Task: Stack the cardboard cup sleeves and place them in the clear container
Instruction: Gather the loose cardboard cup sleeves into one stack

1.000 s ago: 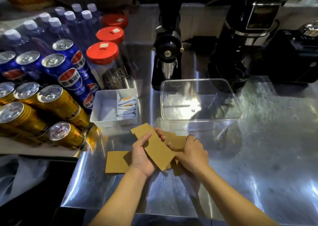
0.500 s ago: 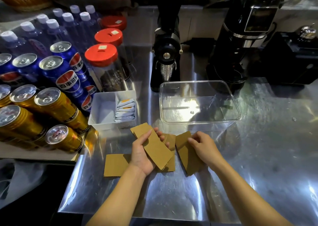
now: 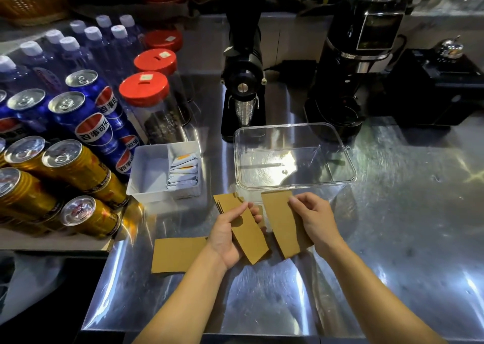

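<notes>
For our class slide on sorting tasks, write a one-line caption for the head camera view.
Left hand holds stacked sleeves, right hand lifts another sleeve before the empty clear container.

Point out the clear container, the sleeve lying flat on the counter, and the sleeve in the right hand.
clear container [image 3: 293, 186], head view, near rim.
flat sleeve [image 3: 178, 254], head view, middle of its face.
right-hand sleeve [image 3: 281, 225], head view, bare middle, left of the fingers.

steel counter [image 3: 392, 239] – clear container [image 3: 294, 183], loose sleeve [image 3: 178, 254]
</notes>
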Available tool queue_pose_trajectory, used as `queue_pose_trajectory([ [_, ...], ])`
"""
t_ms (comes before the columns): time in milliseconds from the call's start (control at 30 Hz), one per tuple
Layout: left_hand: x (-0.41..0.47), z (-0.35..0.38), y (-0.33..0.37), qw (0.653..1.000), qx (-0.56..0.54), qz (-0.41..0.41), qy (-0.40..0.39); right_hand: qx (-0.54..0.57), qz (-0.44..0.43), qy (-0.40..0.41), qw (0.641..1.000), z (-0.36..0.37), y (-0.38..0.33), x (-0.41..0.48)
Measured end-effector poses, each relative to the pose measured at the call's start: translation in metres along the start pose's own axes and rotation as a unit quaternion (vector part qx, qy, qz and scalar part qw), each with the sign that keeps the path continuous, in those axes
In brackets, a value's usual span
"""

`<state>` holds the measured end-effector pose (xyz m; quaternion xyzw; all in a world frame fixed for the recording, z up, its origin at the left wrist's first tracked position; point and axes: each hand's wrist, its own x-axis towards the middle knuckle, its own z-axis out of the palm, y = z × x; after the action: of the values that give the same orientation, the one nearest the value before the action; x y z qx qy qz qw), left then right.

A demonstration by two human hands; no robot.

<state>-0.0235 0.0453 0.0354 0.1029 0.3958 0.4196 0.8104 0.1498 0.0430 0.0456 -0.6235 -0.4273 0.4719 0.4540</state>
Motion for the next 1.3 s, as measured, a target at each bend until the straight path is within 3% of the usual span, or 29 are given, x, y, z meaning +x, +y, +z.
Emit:
queue_pose_trajectory([
  [233, -0.003, 0.001, -0.013, 0.999, 0.035, -0.039, -0.01, 0.062, 0.024, -0.069, 0.995, 0.021, 0.0, -0.011],
  [533, -0.01, -0.008, -0.01, 0.998, 0.03, 0.002, -0.046, -0.035, -0.002, -0.094, 0.995, 0.035, 0.007, -0.006],
  [667, -0.017, -0.018, -0.003, 0.999, -0.005, 0.025, -0.019, -0.127, -0.032, -0.053, 0.99, 0.039, 0.013, -0.003],
  [767, -0.023, -0.024, 0.003, 0.998, -0.043, 0.053, 0.0, -0.28, 0.007, -0.026, 0.96, 0.046, 0.018, -0.001],
  [900, -0.029, -0.034, 0.008, 0.992, -0.096, 0.081, 0.016, -0.426, 0.042, -0.05, 0.903, 0.064, 0.018, -0.005],
  [1100, -0.034, -0.044, 0.009, 0.986, -0.121, 0.117, 0.015, -0.516, 0.059, -0.064, 0.852, 0.083, 0.021, -0.007],
  [1200, -0.034, -0.046, 0.009, 0.985, -0.118, 0.122, 0.019, -0.493, 0.042, -0.07, 0.866, 0.077, 0.023, -0.006],
  [1300, -0.032, -0.044, 0.01, 0.986, -0.123, 0.112, 0.017, -0.393, 0.048, -0.092, 0.914, 0.067, 0.024, -0.007],
])
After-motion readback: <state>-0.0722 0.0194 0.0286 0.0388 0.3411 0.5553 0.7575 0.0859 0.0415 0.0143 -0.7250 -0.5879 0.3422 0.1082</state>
